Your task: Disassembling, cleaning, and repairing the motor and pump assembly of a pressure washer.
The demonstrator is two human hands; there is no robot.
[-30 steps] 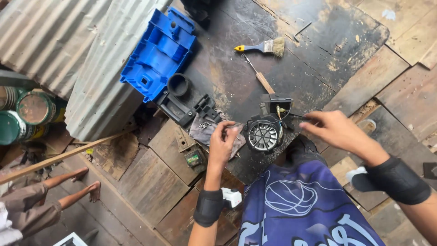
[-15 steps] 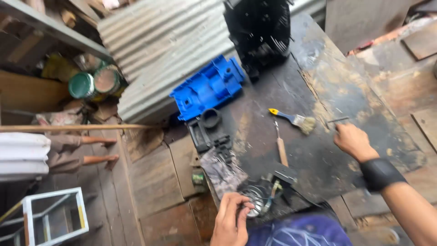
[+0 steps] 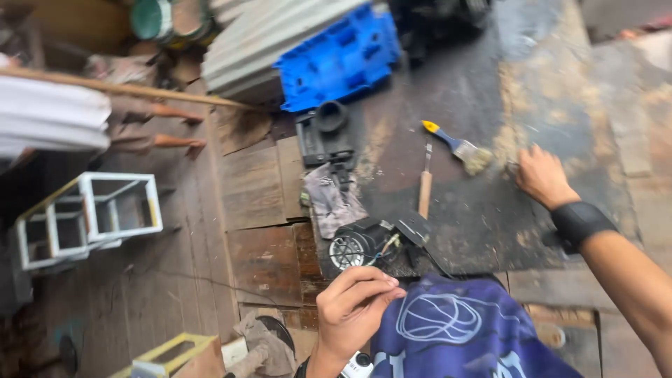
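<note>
My left hand (image 3: 353,308) hovers just above my blue-patterned lap, thumb and fingertips pinched together; nothing shows between them. Just beyond it lies a small black motor with a round white-ribbed face (image 3: 348,248) and thin wires. My right hand (image 3: 539,175), with a black wrist band, reaches out onto the dark board (image 3: 490,224), its fingertips pressed down beside the bristles of a paintbrush with a blue and yellow handle (image 3: 455,147). The fingertips are hidden from me. A wooden-handled screwdriver (image 3: 424,187) lies between the two hands.
A grey rag (image 3: 330,201) and a black housing part (image 3: 323,133) lie left of the screwdriver. A blue plastic case (image 3: 339,59) rests on corrugated sheet (image 3: 266,35). Paint cans (image 3: 164,17), a long wooden stick (image 3: 119,87) and a white metal frame (image 3: 91,213) are at left.
My left hand has come off the motor and drawn back toward my lap. My right hand has stretched out to the board by the paintbrush. The view has swung left.
</note>
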